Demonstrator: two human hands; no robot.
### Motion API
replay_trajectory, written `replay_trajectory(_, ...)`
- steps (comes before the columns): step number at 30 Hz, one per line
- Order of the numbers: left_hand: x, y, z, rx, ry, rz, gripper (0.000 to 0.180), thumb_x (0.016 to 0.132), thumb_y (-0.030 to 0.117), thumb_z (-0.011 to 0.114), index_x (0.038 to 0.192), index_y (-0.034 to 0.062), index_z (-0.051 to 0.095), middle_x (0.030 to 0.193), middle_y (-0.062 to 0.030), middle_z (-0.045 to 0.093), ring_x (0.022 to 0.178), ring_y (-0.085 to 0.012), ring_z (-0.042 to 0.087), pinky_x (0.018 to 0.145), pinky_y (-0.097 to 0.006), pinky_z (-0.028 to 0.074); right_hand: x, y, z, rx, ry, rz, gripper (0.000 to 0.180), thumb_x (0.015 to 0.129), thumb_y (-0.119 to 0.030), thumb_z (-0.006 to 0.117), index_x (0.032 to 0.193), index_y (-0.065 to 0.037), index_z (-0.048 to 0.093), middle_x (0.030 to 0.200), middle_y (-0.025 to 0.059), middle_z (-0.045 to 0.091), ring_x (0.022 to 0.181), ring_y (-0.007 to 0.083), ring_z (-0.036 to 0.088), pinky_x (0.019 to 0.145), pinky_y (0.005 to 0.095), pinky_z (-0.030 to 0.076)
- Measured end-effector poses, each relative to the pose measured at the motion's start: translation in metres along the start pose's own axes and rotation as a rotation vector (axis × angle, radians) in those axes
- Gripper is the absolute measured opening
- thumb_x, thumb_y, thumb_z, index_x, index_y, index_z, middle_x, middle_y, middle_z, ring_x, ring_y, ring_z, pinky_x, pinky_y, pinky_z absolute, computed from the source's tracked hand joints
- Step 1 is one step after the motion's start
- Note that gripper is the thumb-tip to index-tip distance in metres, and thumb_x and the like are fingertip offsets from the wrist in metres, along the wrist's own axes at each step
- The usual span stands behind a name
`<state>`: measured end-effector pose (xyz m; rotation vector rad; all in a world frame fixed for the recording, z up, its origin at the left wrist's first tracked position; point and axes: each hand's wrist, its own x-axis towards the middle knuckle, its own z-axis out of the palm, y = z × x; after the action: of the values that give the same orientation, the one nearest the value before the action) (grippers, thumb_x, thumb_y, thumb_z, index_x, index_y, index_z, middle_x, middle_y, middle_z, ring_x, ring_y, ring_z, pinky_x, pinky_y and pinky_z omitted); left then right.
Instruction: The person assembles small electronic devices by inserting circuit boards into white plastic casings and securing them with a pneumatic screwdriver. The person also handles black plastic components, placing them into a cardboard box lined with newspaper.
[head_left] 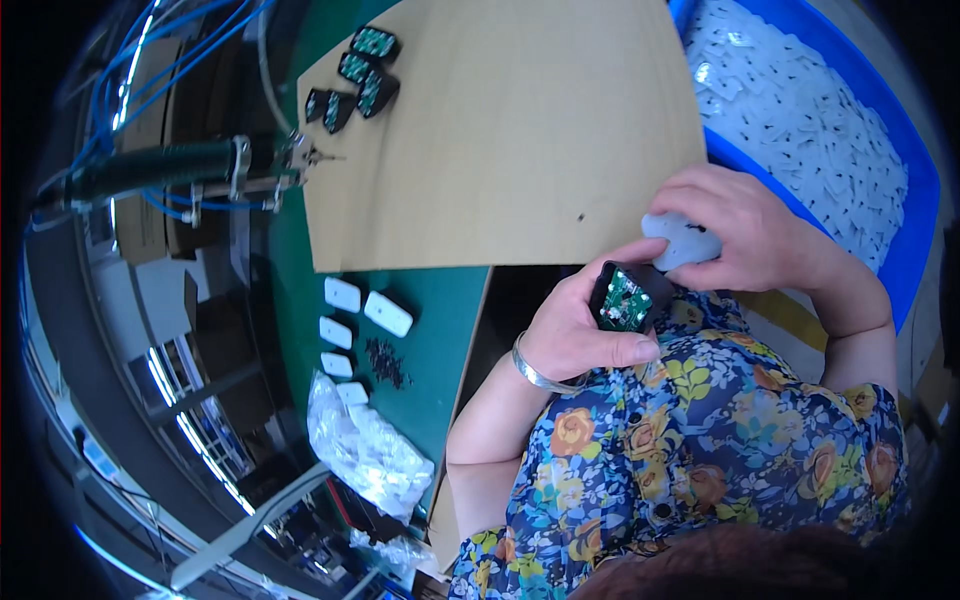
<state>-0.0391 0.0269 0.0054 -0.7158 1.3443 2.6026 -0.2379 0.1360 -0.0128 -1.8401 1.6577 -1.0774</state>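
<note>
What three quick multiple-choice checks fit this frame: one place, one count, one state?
1. Where do the loose black housings with green circuit boards lie?
A. far corner of the tan cardboard sheet
B. in the blue plastic bin
C. on the lap

2. How many lie there?
A. two
B. four
C. seven

3. What does the left hand hold?
A. nothing
B. a screwdriver
C. an open black housing

A: grouped at the sheet's upper left. B: four are visible. C: its green board faces up, while the right hand holds a white plastic cover.
</note>
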Motion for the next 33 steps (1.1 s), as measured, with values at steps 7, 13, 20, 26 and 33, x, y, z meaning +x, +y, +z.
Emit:
replay_trajectory(7,-0.035,-0.024,-0.012,-0.114,0.185,0.109,0.076,0.064,0.005,0.077,0.129,0.0002,0.038,0.091,-0.0017,0.056,0.072,-0.0068,0.055,0.065,-0.019,0.045,0.017,0.0,0.04,0.665,-0.071,0.116,0.061,0.068,-0.018,0.07,0.12,-0.002,0.041,0.112,0.0137,0.05,0.104,0.0253,0.051,0.087,0.0353,0.043)
replay_trajectory(13,-0.035,-0.025,-0.005,-0.238,0.341,0.189,0.071,0.068,0.004,0.073,0.128,-0.0003,0.037,0.087,-0.003,0.054,0.071,-0.0092,0.055,0.061,-0.021,0.046,0.025,-0.003,0.113,1.655,0.445,0.159,0.051,0.09,-0.038,0.04,0.127,-0.004,0.031,0.122,0.0153,0.044,0.114,0.0267,0.044,0.097,0.0398,0.036)
replay_trajectory(20,-0.025,-0.043,-0.005,-0.398,0.494,0.372,0.057,0.087,0.023,0.053,0.135,0.0091,0.026,0.1,-0.0138,0.055,0.079,-0.019,0.058,0.066,-0.029,0.048,0.062,0.006,0.127,1.934,0.413,0.412,0.035,0.09,-0.037,0.044,0.099,-0.004,0.048,0.083,0.0091,0.054,0.084,0.024,0.055,0.088,0.0386,0.043)
replay_trajectory(26,-0.058,-0.053,-0.011,-0.694,0.58,0.461,0.056,0.089,0.031,0.047,0.136,0.0132,0.023,0.113,-0.0186,0.05,0.093,-0.0271,0.057,0.079,-0.041,0.049,0.069,-0.006,0.128,2.055,0.333,0.568,0.042,0.088,-0.045,0.043,0.099,-0.005,0.047,0.079,0.006,0.053,0.079,0.019,0.054,0.088,0.0398,0.044)
replay_trajectory(33,-0.046,-0.034,-0.015,0.964,1.168,0.748,0.052,0.065,0.006,0.072,0.113,0.0023,0.051,0.1,-0.0103,0.054,0.091,-0.0204,0.055,0.078,-0.031,0.046,0.07,-0.03,0.136,2.042,0.213,0.731,0.059,0.087,-0.055,0.038,0.116,-0.003,0.042,0.093,0.0097,0.055,0.091,0.0211,0.053,0.088,0.039,0.043)
